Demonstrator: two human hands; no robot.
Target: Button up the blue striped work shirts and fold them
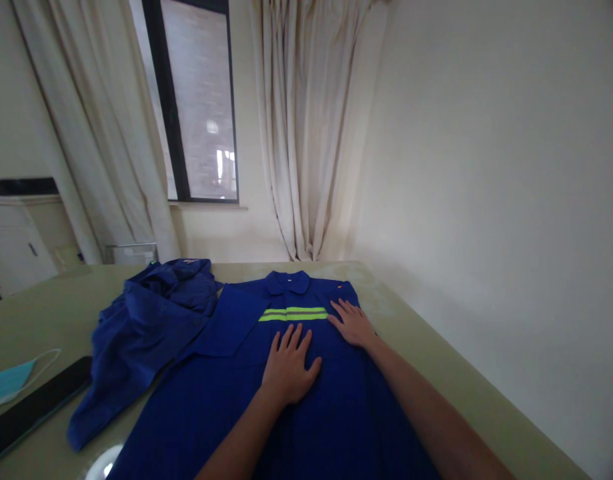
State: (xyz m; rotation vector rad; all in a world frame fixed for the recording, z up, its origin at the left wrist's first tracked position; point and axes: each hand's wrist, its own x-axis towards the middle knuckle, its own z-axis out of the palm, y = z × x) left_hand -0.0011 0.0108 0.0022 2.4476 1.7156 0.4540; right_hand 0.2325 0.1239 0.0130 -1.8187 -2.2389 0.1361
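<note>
Beneath left fingers [295, 338] and right fingers [343, 309], blue garment [331, 383], spread flat, collar [289, 284] beyond.

Blue, yellow-striped garment [331, 400] — flat on the table [51, 317], apparently front up

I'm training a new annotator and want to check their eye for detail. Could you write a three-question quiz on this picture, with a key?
1. True or false: the collar of the laid-out blue garment points toward the person.
2. Multiple choice: the right hand rests on
A) the face mask
B) the laid-out blue garment
C) the curtain
3. Open: what lies just left of the laid-out blue garment?

Key:
1. False; it points away.
2. B.
3. A rumpled blue garment.
</note>
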